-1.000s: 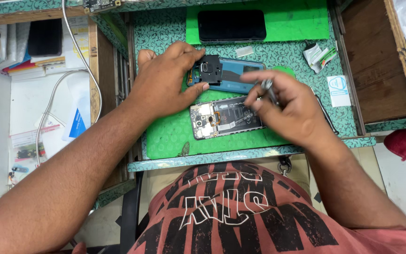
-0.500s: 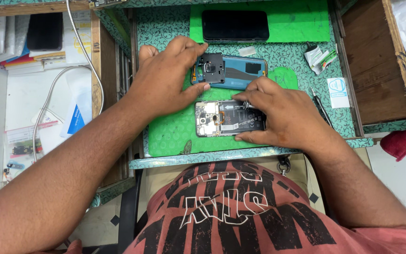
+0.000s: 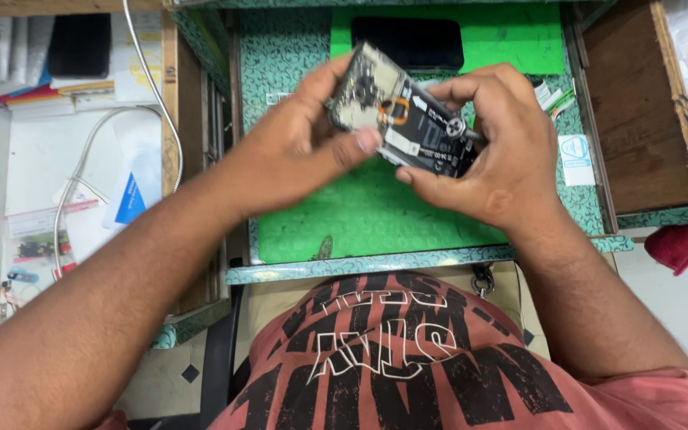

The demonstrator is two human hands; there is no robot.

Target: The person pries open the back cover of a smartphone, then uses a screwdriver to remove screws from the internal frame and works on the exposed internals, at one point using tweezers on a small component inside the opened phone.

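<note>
Both hands clamp one opened smartphone (image 3: 404, 115), held up in the air above the green work mat (image 3: 376, 215), its back cover off so that the circuit board and battery face the camera. Left hand (image 3: 292, 155) pinches the phone's near long edge, thumb pressed on the lower side and fingers curled behind the camera end. Right hand (image 3: 491, 155) wraps the other end, thumb beneath and fingers folded over the top edge. The phone tilts, its left end higher than its right.

Nearest the camera is the person's red printed shirt (image 3: 408, 358), then the patterned teal edge of the workbench (image 3: 376, 261). Beyond the hands a dark phone (image 3: 408, 41) lies flat on the mat's far part. To the right, small paper packets (image 3: 575, 158) rest beside a wooden drawer (image 3: 639, 103). At left, a white cable (image 3: 149, 76) runs across a cluttered side shelf.
</note>
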